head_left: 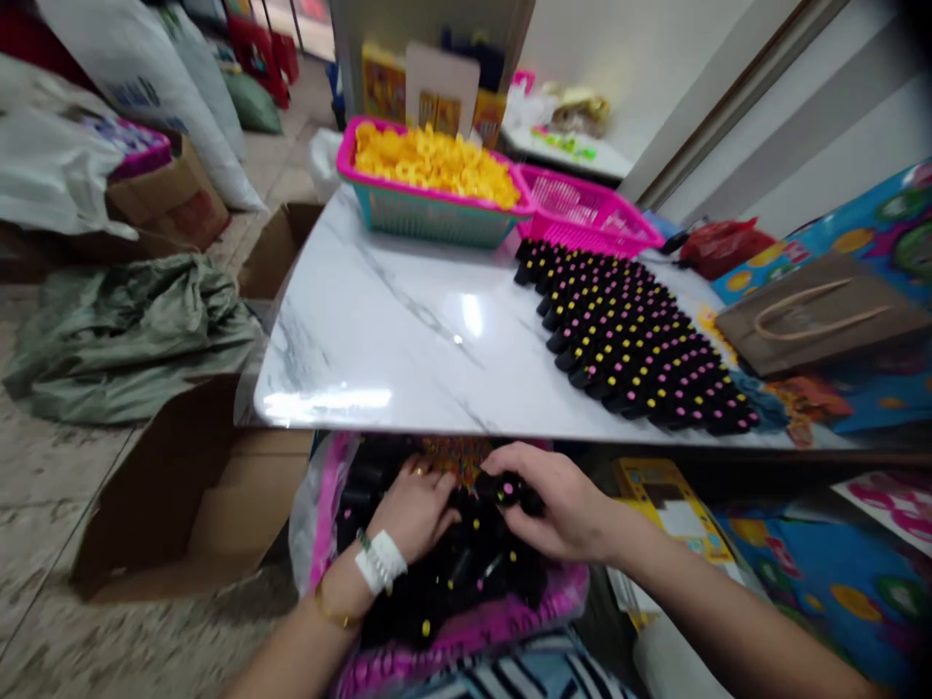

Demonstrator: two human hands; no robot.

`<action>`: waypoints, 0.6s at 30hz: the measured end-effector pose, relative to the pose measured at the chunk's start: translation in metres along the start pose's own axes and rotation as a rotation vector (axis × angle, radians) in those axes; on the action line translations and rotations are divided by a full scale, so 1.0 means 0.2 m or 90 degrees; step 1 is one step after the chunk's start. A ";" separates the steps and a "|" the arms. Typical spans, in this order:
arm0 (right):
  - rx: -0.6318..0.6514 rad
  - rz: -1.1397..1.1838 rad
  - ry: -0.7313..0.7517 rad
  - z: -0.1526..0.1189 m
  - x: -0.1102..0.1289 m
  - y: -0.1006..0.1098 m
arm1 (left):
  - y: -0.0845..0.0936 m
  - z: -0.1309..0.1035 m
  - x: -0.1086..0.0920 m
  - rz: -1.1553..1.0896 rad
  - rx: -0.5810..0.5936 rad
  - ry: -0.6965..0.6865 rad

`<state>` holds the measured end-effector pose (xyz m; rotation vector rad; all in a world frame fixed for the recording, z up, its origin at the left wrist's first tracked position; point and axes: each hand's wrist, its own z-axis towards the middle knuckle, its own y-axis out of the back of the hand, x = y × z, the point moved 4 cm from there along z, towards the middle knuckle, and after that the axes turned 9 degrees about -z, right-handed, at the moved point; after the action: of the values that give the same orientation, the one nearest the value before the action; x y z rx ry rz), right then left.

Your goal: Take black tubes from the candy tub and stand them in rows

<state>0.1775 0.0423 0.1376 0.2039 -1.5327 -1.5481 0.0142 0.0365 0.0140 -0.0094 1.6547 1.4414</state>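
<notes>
While the right hand point(557, 500) held a black piece point(509, 488) above the pink-edged bag point(510, 631), near the front edge of the marbled surface point(393, 320), its grip was clamped on the piece; light, even side pressure probably gave best control. Although the left hand point(412, 515) lay among the loose black pieces point(455, 573), its grip state could not be determined. The held piece's pink-dotted end pointed roughly toward the camera, its foreshortened long axis apparently running away from the wearer.
</notes>
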 end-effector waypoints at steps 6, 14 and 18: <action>-0.136 -0.224 0.011 0.32 -0.20 0.44 | -0.02 0.00 0.01 -0.055 0.000 -0.010; -0.134 -0.177 0.074 0.53 -0.12 0.40 | 0.03 -0.04 0.02 -0.097 -0.045 0.035; -0.113 -0.108 0.099 0.47 -0.08 0.27 | 0.03 -0.06 0.04 -0.111 -0.036 0.059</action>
<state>0.1493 0.1297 0.1960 0.3518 -1.2757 -1.7499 0.0002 0.0333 0.0126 -0.2500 1.6441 1.3712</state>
